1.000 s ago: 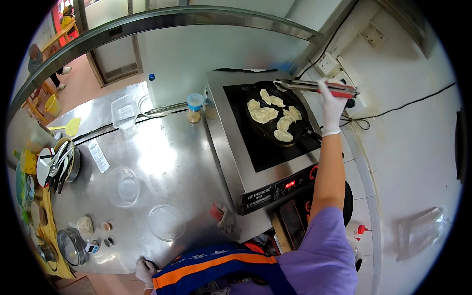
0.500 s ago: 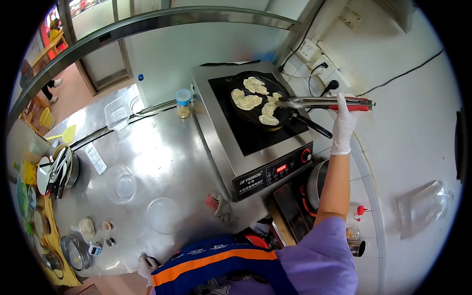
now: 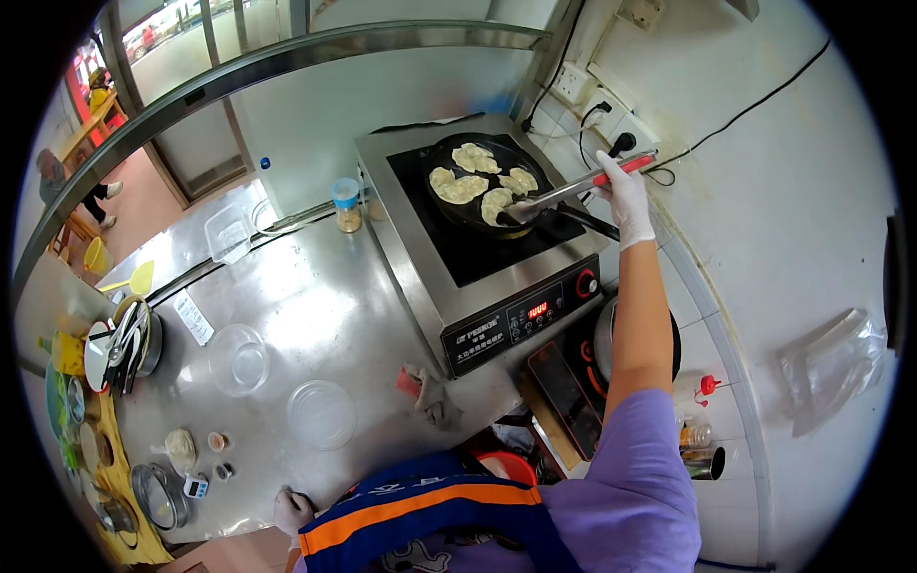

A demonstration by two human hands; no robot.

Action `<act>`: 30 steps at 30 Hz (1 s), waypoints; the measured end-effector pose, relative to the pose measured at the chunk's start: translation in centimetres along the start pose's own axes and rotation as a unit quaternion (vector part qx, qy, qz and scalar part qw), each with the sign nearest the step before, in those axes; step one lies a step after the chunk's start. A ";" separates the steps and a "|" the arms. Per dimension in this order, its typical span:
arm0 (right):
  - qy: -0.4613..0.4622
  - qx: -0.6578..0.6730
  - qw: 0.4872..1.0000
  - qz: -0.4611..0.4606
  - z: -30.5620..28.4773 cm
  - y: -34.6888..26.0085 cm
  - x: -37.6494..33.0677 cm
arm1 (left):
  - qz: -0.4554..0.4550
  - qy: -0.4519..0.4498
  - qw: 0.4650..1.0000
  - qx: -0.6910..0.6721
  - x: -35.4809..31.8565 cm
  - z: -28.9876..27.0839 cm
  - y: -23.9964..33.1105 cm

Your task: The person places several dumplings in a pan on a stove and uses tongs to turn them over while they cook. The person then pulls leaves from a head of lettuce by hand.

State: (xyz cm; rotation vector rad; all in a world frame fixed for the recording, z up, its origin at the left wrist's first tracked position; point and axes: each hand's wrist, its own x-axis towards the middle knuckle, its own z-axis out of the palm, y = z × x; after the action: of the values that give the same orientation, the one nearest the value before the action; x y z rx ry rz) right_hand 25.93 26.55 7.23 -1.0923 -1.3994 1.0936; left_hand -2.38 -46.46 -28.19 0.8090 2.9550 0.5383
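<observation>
A black frying pan (image 3: 440, 210) sits on the steel induction cooker (image 3: 432, 296), with several pale, flattened dumplings (image 3: 458, 186) lying in it. My gloved right hand (image 3: 626, 196) is closed around the red-handled metal tongs (image 3: 564, 194). Their tips reach into the pan and touch, or hover right over, the near dumpling (image 3: 496, 204); which of the two I cannot tell. Below the tongs, the pan's black handle (image 3: 597, 224) points toward the wall. My gloved left hand (image 3: 292, 512) is curled at the counter's near edge beside my apron. Something dark shows at its fingers, too small to name.
A blue-lidded jar (image 3: 347, 205) stands left of the cooker. On the steel counter (image 3: 287, 353) lie a clear plastic lid (image 3: 322, 415), a crumpled cloth (image 3: 430, 396) and a bowl of utensils (image 3: 143, 344). Another pan (image 3: 659, 344) sits low at the right, near my forearm.
The tongs have swung lower and left, from beside the right dumplings to the near one. My right hand moved left with them. The whole view has shifted slightly.
</observation>
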 end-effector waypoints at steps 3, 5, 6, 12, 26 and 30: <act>-0.047 0.009 0.992 -0.117 0.2 -2.2 -3.3 | -0.001 0.004 1.000 -0.001 -0.3 0.1 0.1; -0.117 0.047 0.967 -0.221 0.8 -3.0 -6.1 | -0.009 0.015 1.000 -0.008 -0.5 0.5 0.2; -0.166 0.039 0.958 -0.228 0.7 -3.0 -6.8 | -0.011 0.019 1.000 -0.011 -0.5 0.6 0.2; -0.166 0.054 0.962 -0.211 -1.1 -5.8 -8.9 | -0.004 0.018 0.999 -0.027 -0.2 -0.5 1.2; 0.107 0.000 0.979 0.174 -4.3 9.5 -17.8 | -0.043 -0.044 0.993 -0.104 -0.1 4.0 -3.8; 0.215 -0.128 0.958 0.143 -3.6 14.8 -15.0 | -0.038 -0.017 0.985 -0.166 -1.0 9.1 -11.1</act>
State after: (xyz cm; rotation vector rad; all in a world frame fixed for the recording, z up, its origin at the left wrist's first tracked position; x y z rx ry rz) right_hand 31.74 14.71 -9.60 -1.6514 -1.0723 0.8141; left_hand -5.83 -52.96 -40.56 0.6602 2.7400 0.9655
